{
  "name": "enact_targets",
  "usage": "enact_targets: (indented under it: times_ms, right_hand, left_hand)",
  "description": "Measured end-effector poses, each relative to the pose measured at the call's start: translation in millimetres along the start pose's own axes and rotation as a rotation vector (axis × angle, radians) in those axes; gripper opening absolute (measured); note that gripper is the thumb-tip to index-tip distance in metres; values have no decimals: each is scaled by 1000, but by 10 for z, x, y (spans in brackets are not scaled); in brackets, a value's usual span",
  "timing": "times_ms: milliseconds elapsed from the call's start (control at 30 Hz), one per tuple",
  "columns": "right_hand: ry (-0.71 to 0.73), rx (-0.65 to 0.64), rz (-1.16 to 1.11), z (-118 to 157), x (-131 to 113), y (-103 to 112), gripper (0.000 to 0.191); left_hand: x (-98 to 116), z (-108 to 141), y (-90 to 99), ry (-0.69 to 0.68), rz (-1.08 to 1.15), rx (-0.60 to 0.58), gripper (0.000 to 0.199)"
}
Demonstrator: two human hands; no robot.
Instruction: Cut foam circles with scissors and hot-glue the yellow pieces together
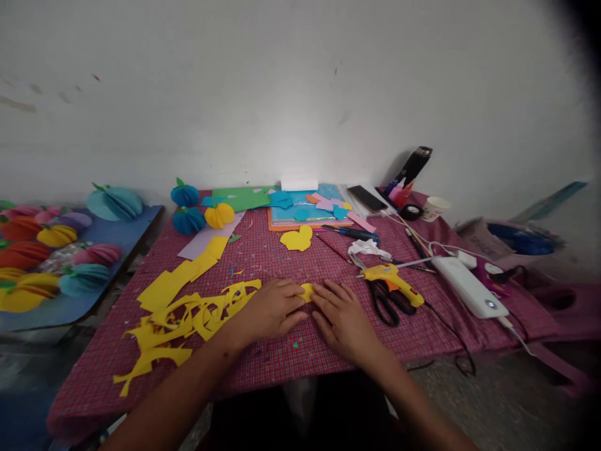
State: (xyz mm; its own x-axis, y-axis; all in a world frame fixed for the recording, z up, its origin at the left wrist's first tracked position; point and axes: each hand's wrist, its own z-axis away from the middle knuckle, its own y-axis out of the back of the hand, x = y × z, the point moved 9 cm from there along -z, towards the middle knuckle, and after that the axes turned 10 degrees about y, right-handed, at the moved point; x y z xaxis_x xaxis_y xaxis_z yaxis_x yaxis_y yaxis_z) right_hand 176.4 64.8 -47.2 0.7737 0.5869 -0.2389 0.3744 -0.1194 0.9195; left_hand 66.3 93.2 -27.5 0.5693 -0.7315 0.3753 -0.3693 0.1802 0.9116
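Between my two hands lies a small yellow paper circle (307, 292) on the checked red cloth (282, 363). My left hand (277, 309) rests low over the cloth, its fingertips touching the circle's left edge. From the right, my right hand (340, 313) has its fingers laid out flat, with the fingertips at the circle's right edge. Yellow paper offcuts (201, 316) are heaped beside my left forearm. Farther back sits a small group of yellow paper pieces (297, 238). A yellow glue gun (389, 280) lies right of my right hand, above black scissors (387, 307).
Folded yellow strips (181, 279) and paper pumpkins (219, 215) stand at the left, more on a blue table (136, 241). Coloured sheets (241, 198), a phone (367, 198), tape (411, 212), a paper cup (436, 208) and a white power bank (468, 287) with cables lie behind and right.
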Motion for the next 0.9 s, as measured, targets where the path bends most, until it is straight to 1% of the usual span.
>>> enact_targets:
  times_ms: [167,300,400,467,700,800,900]
  right_hand:
    - [18,28,-14,24,-15,13,36]
    - [24,63,-10,36,-17,42,34]
    - [6,32,27,33,-3,20,38]
    - [7,13,28,29,-7,8,37]
    - [47,62,-35,33,-44,71,35]
    - [40,52,-45,32,-46,65,35]
    - [27,24,-67,34,-48,47,34]
  left_hand:
    - [-42,17,42,-19,-2,39,22]
    - [-82,6,65,5,-12,63,23]
    - [-96,-1,76,23,-21,70,21]
    - [-101,0,74,30,-30,68,21]
    - [-152,-10,37,57,-49,31,17]
    - [-158,-20,32,69,-49,42,17]
    - [-125,-11,25,50,-50,52,18]
